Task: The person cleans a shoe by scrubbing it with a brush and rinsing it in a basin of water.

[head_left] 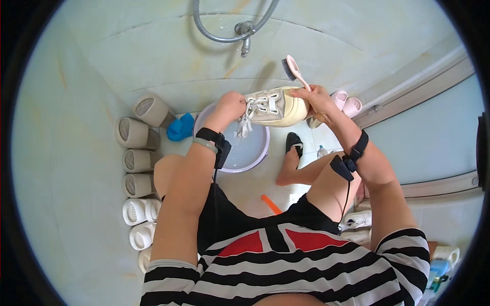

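Between the two hands, a cream-and-white lace-up fabric shoe (280, 108) is held sideways, its sole hidden from view. The left hand (230, 108) is closed around the ankle end, fingers curled at the opening, beside dangling whitish laces (245, 125). The right hand (317, 104) grips the yellowish toe, thumb on top, and also holds a pale pink plastic brush (291, 69) with dark bristles, its head pointing away from the body.

Below the left hand and partly under the shoe is a round, lilac-rimmed plastic basin (268, 147) with cloudy water. Left of that hand lie a bright blue crumpled item (180, 127) and, farther out, a line of beige slippers (133, 132) and white slippers (137, 211). Beyond both hands, a metal tap (245, 40) with a looped grey hose (205, 33) is on the pale wall. Just right of the right hand are light pink slippers (352, 106).
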`<act>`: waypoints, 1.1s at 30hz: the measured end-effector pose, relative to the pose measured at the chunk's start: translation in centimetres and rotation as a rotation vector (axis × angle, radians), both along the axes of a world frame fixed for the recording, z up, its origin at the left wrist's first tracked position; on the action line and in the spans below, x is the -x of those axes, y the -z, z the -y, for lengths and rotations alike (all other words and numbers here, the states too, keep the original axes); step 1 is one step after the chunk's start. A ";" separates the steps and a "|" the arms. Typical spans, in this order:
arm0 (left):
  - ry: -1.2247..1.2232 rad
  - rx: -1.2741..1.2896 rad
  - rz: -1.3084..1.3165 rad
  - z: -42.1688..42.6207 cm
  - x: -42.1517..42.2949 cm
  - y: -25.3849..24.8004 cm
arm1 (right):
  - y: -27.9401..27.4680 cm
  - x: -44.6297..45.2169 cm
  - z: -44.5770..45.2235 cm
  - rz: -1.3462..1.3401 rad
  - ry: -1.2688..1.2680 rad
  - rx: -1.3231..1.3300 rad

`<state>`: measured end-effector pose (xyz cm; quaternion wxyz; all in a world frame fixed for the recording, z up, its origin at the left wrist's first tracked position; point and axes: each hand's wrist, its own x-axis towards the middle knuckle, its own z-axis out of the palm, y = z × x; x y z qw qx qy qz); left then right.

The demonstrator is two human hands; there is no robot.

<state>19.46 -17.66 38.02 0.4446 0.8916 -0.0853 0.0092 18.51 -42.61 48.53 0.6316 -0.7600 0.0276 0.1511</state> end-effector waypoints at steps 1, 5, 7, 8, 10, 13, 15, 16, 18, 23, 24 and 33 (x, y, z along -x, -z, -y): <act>0.042 0.055 -0.077 -0.1 0.1 0.1 | -0.4 0.1 -0.2 0.000 -0.006 0.021; 0.074 0.046 0.053 0.0 1.7 -1.3 | -2.1 -0.5 -0.7 0.019 -0.060 0.157; 0.064 0.135 0.019 -0.2 2.4 -1.4 | -2.6 -0.3 -0.9 0.020 -0.081 0.200; 0.065 0.144 0.021 -0.1 2.5 -0.9 | -3.2 -0.2 -1.0 0.013 -0.088 0.229; 0.113 0.554 0.081 0.1 2.6 -0.3 | -4.2 0.0 -1.5 0.012 -0.091 0.255; -0.016 1.186 -0.002 1.8 4.6 -0.4 | -5.8 1.2 -1.7 0.018 -0.153 0.274; 0.028 1.137 -0.108 1.3 5.1 -1.2 | -6.9 1.9 -2.4 0.033 -0.157 0.305; 0.060 1.087 -0.216 1.0 5.2 -1.5 | -7.3 2.0 -2.8 0.041 -0.169 0.337; 0.112 0.905 -0.341 0.2 4.5 -2.1 | -7.1 0.8 -2.5 0.036 -0.144 0.358; 0.259 0.599 -0.510 0.5 4.1 -2.3 | -5.7 -0.9 -1.6 0.075 -0.216 0.333; 0.254 0.592 -0.497 0.8 4.8 -2.5 | -5.5 -0.9 -1.4 0.072 -0.211 0.319; 0.138 0.731 -0.237 1.3 4.6 -1.9 | -1.4 -4.0 0.4 0.231 -0.335 0.242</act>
